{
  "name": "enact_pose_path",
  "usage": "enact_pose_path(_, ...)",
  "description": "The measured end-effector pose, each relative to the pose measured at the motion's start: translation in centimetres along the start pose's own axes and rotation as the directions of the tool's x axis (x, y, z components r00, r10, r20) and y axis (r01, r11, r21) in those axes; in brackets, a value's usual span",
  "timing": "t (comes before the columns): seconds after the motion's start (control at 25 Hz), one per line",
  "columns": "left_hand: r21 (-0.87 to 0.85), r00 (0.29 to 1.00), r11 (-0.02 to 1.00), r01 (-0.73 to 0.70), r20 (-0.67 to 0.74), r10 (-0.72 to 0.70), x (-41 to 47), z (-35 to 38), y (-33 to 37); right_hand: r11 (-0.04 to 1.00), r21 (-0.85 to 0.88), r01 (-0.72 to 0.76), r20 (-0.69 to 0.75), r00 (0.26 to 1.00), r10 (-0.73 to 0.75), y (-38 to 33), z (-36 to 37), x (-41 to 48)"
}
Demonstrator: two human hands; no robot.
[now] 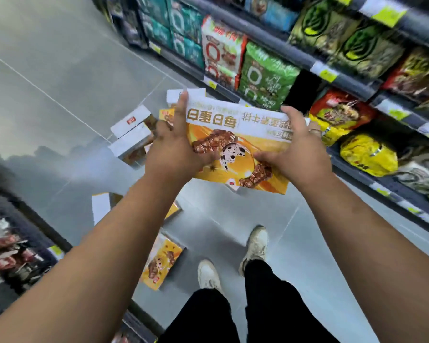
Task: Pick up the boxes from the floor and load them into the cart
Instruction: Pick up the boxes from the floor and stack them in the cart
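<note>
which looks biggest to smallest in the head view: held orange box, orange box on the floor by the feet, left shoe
1. held orange box, nearer the camera, so true size unsure
2. floor box
3. left shoe

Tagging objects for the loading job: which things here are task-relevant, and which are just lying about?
Job:
- held box, gripped by left hand and right hand
- floor boxes, still to load

Just there:
- shelf bags
- price tags
- shoes
</note>
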State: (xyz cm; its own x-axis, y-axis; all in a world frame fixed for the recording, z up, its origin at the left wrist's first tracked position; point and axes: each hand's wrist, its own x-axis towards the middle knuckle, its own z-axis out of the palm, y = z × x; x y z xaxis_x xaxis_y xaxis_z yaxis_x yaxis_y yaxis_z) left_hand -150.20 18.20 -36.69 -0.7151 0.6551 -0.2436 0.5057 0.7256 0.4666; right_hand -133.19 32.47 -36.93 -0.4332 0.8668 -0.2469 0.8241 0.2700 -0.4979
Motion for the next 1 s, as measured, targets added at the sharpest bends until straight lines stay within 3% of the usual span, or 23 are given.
enact_pose_path(0.16,0.101,0.977,0.974,-0.204,0.077,0.197,-3.7,-4.0,6.8,0.997,-0.038,-0.068,-0.125,0.990,0.063,0.3,-8.8,-5.3)
enact_pose_path(0.4,0.042,0.914,0.923,-0.382,0.163,0.371,-9.8,-4.7,17.2,0.962,0.003,-0.273,-0.272,0.925,0.263,5.5,-17.0,-14.7)
enact_pose_path(0.6,-0.027,0.791,0.807,-0.590,0.184,0.584,-16.8,-1.9,28.3,0.896,0.197,-0.399,-0.425,0.789,0.445,13.6,-23.2,-22.2)
enact_pose_path(1.0,-0.112,0.541,0.588,-0.801,0.284,0.792,-37.4,11.1,48.8,0.767,0.255,-0.589,-0.495,0.602,0.627,36.4,-37.4,-37.9)
